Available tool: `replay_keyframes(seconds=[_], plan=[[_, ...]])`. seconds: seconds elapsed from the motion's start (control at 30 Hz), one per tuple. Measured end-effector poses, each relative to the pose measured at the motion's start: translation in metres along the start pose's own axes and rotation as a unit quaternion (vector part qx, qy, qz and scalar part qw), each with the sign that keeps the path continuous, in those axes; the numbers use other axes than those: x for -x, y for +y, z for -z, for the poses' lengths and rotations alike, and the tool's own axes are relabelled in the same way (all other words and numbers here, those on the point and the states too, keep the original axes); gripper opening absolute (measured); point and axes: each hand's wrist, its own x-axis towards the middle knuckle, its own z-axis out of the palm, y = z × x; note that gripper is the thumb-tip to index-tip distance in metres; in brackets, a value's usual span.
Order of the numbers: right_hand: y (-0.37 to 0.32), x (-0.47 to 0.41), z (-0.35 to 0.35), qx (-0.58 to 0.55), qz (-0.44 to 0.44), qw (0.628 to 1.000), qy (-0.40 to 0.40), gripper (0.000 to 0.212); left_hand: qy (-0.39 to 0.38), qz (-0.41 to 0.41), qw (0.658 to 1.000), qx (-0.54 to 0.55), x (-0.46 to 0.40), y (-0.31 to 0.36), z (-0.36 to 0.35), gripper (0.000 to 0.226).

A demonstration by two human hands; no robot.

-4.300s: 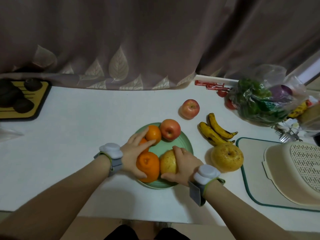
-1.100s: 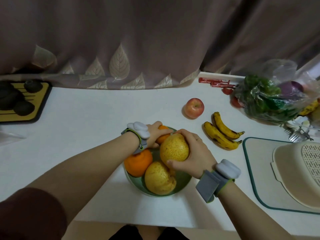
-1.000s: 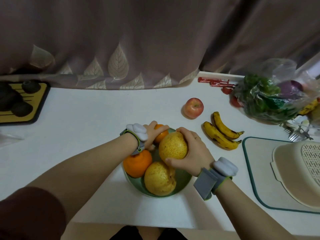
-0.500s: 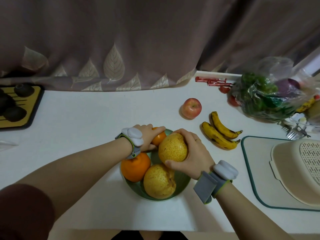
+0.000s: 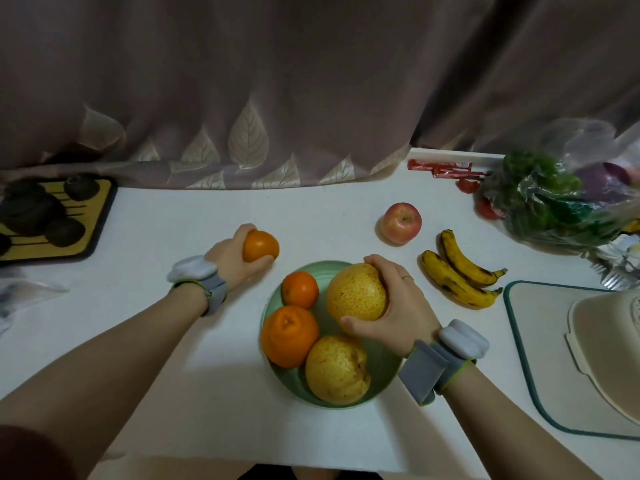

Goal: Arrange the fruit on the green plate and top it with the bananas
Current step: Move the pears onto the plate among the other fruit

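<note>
The green plate [image 5: 382, 370] sits at the table's front centre. On it lie a large orange [image 5: 289, 336], a smaller orange [image 5: 299, 289] behind it and a yellow pear [image 5: 336, 368] at the front. My right hand [image 5: 394, 311] grips a second yellow pear [image 5: 355, 292] over the plate's right side. My left hand [image 5: 232, 254] holds a small orange [image 5: 260, 245] above the table, left of and behind the plate. A red apple [image 5: 401, 223] and two bananas [image 5: 460, 268] lie on the table to the right.
A yellow tray with dark fruit [image 5: 52, 216] sits at far left. A bag of vegetables [image 5: 554, 199] lies at the back right, forks [image 5: 613, 271] below it. A green-rimmed mat with a beige colander [image 5: 602, 348] fills the right edge. A curtain [image 5: 277, 98] hangs behind.
My left hand has lifted a small orange off the plate and moved it back and left. My right hand still holds the pear over the plate. The red apple seen on the plate earlier is hidden or gone.
</note>
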Motion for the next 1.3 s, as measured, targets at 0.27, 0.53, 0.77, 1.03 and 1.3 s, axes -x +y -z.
replay_keyframes(seconds=[0.27, 0.53, 0.77, 1.03, 1.3], plan=[[0.0, -0.003, -0.003, 0.006, 0.005, 1.0, -0.008, 0.094, -0.076, 0.014, 0.994, -0.083, 0.0, -0.01, -0.026, 0.079], [0.0, -0.002, -0.005, 0.029, 0.013, 0.999, -0.017, 0.095, -0.173, -0.184, 0.941, -0.227, 0.004, 0.036, -0.033, 0.075], [-0.005, -0.005, -0.01, 0.072, 0.024, 0.997, -0.032, 0.097, -0.179, -0.155, 0.951, -0.2, -0.002, 0.047, -0.035, 0.071], [-0.016, -0.019, -0.019, 0.153, 0.039, 0.986, -0.045, 0.096, -0.174, -0.142, 0.974, -0.023, 0.007, 0.026, -0.033, 0.091], [-0.005, 0.001, 0.006, -0.024, 0.056, 0.997, 0.038, 0.087, -0.114, -0.256, 0.958, 0.061, 0.011, 0.049, -0.023, 0.06]])
